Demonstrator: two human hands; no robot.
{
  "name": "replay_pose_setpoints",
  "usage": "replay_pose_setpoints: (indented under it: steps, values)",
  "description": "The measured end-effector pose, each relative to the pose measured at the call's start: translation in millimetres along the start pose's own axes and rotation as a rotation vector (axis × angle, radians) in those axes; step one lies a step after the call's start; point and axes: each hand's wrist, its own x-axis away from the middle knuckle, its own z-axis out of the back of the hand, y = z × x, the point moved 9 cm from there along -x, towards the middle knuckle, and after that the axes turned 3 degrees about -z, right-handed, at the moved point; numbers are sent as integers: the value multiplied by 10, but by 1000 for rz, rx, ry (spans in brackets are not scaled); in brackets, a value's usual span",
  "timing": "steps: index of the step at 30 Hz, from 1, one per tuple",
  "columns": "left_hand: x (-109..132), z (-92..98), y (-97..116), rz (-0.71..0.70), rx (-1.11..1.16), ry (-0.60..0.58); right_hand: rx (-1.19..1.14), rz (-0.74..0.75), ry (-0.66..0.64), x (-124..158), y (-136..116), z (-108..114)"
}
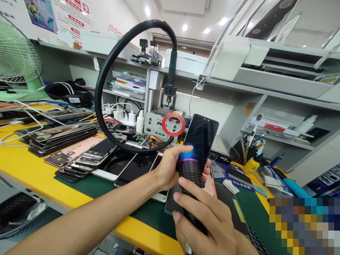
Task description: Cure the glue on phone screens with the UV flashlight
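Observation:
My left hand (170, 166) grips a black smartphone (203, 136) by its edges and holds it tilted above the bench, screen towards me. Part of that hand is hidden behind the phone. Wrapped in my right hand (209, 219) is a black flashlight (190, 171) with a purple ring near its head. Its lens points at the lower left of the phone's screen, where a blue glow shows. Beneath the two hands lie a dark perforated mat (237, 209) and a pinkish phone back panel (212, 182), partly covered.
Several phones and screens (111, 166) lie on the green mat at left, beside a stack of dark panels (61, 138). A black flexible hose (99, 85) arches over them. Red tape (174, 124) stands by a grey machine (154, 124). Tools (244, 145) crowd the right side.

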Motion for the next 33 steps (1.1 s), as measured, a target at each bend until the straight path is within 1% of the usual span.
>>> replay_pose_setpoints:
  steps: [3,6,8,10,13,16,21,23,25,27,29,33]
  values:
    - [-18,36,-42,25,4,-4,-35,-35,21,17,49,-4]
    - [-15,51,-62,55,-25,41,-35,-71,26,62,52,-22]
    - [-5,38,-46,56,-47,73,-22,-67,32,75,25,-10]
    - [4,14,-1,26,-50,92,-22,-37,37,60,-15,10]
    - [9,-32,62,-28,-17,77,-37,6,33,15,-59,26]
    - [6,-43,70,-45,3,45,0,29,38,-6,-89,28]
    - [-11,26,-28,23,-52,40,24,40,41,-6,-87,20]
    - [-14,30,-52,46,-46,40,-1,58,39,-12,-94,19]
    - [-13,16,-50,53,-36,42,4,39,46,-26,-77,27]
    - [-11,-1,-24,41,-38,54,14,23,53,-43,-63,44]
    - [-8,-24,10,15,-31,61,1,48,25,-62,-77,35]
    - [-2,-70,49,-35,-9,40,-30,86,30,-77,-80,42]
